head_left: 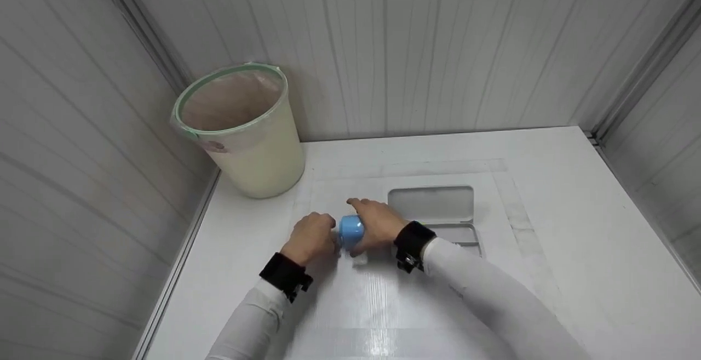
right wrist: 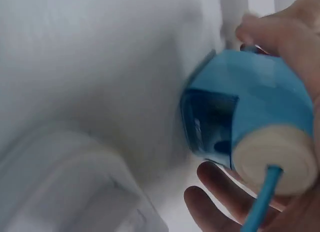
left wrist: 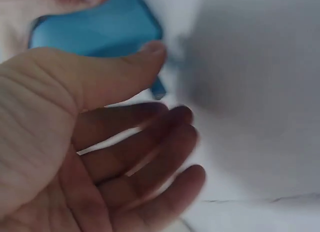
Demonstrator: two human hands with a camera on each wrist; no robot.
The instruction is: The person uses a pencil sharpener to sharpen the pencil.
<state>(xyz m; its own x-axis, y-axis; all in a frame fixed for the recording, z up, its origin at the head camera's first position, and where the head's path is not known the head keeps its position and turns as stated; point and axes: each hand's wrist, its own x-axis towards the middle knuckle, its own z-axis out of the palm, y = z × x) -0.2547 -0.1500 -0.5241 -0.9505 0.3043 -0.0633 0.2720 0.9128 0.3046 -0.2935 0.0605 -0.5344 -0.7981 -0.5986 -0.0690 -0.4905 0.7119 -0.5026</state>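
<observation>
The right hand (head_left: 380, 223) wraps the blue gadget (head_left: 351, 231) low over the counter (head_left: 438, 316), probably to steady its body, leaving the cream disc (right wrist: 262, 152) and blue rod (right wrist: 260, 204) uncovered. The left hand (head_left: 311, 239) sits just left of the gadget, fingers loosely bent and a gap below the thumb. A small blue stub (left wrist: 158, 87) shows in that gap; whether the hand has hold of it I cannot tell.

The compartment tray (head_left: 431, 205) lies right of the gadget, probably kept near for easy reach; the lined bin (head_left: 257, 165) stands beyond it to the left, likely out of the arms' way. A reddish mark on the bin is unreadable; no brand or writing is legible on the gadget.
</observation>
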